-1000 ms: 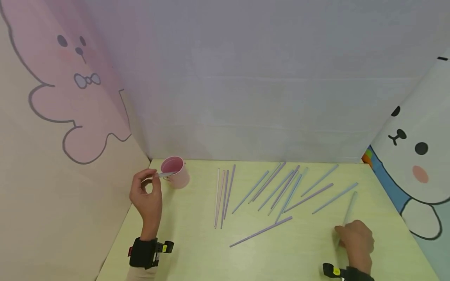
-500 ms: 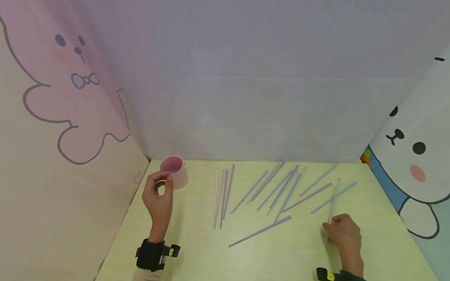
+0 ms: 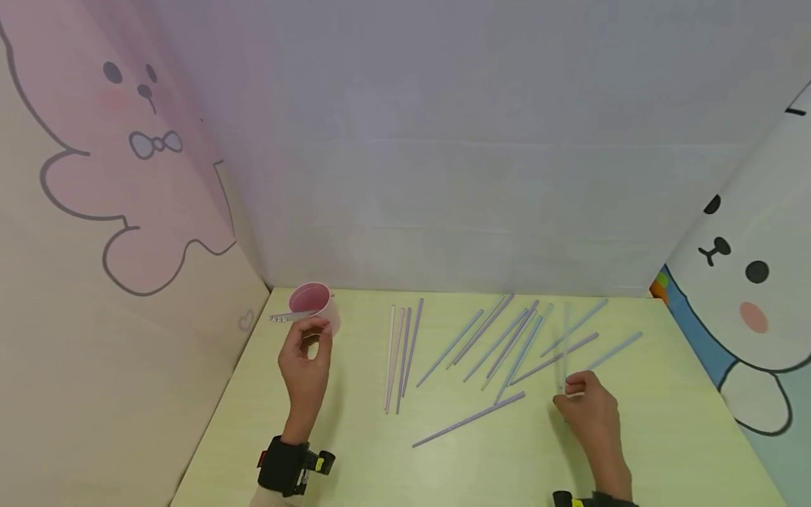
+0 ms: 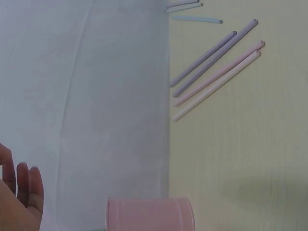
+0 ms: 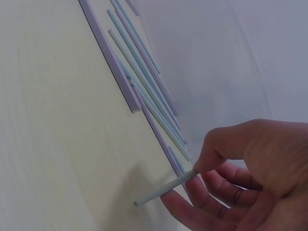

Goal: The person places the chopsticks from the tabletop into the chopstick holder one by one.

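Note:
My left hand [image 3: 305, 362] pinches what looks like a small bundle of pale straws [image 3: 286, 317], with several ends side by side pointing left. It is right in front of the pink bucket [image 3: 326, 325], overlapping its rim in the head view. In the left wrist view, only part of the left hand [image 4: 21, 195] shows, and what it holds is out of frame. A pale blue-green straw [image 5: 161, 190] is pinched between thumb and fingers of my right hand [image 3: 589, 405], its far end pointing away across the loose straws.
Several blue and purple straws [image 3: 497, 345] lie spread across the table's right half. Nearer the middle, a purple, pink and white group [image 3: 405, 355] lies roughly parallel. One purple straw [image 3: 469, 420] rests in front. A pale curtain [image 3: 507, 211] backs the table [image 3: 361, 458].
My right hand has lifted the pale straw and moved left with it, turning it upright-looking. My left hand has shifted right and slightly nearer, and its straws now point left.

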A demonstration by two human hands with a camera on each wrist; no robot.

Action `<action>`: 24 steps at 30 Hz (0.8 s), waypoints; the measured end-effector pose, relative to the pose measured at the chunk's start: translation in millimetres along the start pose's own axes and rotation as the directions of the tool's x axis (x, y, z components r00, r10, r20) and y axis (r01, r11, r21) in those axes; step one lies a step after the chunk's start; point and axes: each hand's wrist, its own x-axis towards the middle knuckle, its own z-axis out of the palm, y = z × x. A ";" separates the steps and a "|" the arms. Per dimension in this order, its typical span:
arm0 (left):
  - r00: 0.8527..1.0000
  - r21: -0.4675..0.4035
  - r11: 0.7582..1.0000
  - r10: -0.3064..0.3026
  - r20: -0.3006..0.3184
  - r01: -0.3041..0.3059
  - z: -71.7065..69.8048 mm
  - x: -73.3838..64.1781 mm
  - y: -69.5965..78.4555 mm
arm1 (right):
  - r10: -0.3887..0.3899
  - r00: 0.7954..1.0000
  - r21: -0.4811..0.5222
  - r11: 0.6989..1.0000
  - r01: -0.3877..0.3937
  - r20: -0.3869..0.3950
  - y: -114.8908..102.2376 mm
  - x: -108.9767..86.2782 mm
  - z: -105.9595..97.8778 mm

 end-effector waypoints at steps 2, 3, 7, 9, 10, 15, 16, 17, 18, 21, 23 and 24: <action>0.999 -0.007 1.000 -0.022 0.032 0.022 1.9 -0.9 6.6 | -0.047 0.998 -0.015 0.999 0.046 -0.029 -3.6 -0.8 4.4; 0.998 -0.006 0.999 -0.038 0.053 0.038 3.2 -1.4 10.4 | -0.070 0.997 -0.020 0.997 0.069 -0.043 -5.0 -0.8 6.8; 0.983 0.026 0.994 -0.111 0.144 0.108 7.5 -6.5 15.4 | -0.153 0.986 -0.015 0.988 0.153 -0.058 -12.1 -2.9 17.1; 0.976 0.038 0.991 -0.131 0.172 0.126 9.7 -9.8 15.4 | -0.190 0.980 -0.010 0.982 0.190 -0.051 -15.2 -4.2 22.7; 0.975 0.035 0.991 -0.134 0.178 0.130 11.0 -11.4 15.5 | -0.205 0.978 -0.005 0.979 0.205 -0.043 -16.8 -5.1 25.4; 0.969 0.018 0.990 -0.140 0.202 0.139 17.6 -17.4 15.9 | -0.244 0.970 0.027 0.969 0.244 -0.023 -26.7 -9.7 36.4; 0.968 0.013 0.990 -0.138 0.208 0.138 18.8 -18.3 16.5 | -0.251 0.968 0.033 0.967 0.252 -0.021 -29.0 -10.5 38.1; 0.967 0.013 0.990 -0.137 0.214 0.137 19.8 -19.2 17.1 | -0.260 0.965 0.037 0.965 0.261 -0.022 -31.4 -11.0 39.5; 0.966 0.014 0.991 -0.136 0.219 0.137 20.6 -20.1 17.9 | -0.270 0.962 0.044 0.962 0.271 -0.025 -34.0 -11.4 40.7; 0.962 0.024 0.990 -0.139 0.234 0.137 23.1 -22.5 20.9 | -0.303 0.952 0.065 0.950 0.305 -0.027 -41.8 -12.0 43.4; 0.959 0.025 0.989 -0.148 0.243 0.147 25.0 -23.7 22.8 | -0.321 0.947 0.084 0.943 0.322 -0.027 -47.3 -12.2 44.5; 0.957 0.023 0.988 -0.153 0.248 0.152 26.1 -24.0 23.8 | -0.328 0.944 0.090 0.940 0.329 -0.028 -50.0 -12.4 45.0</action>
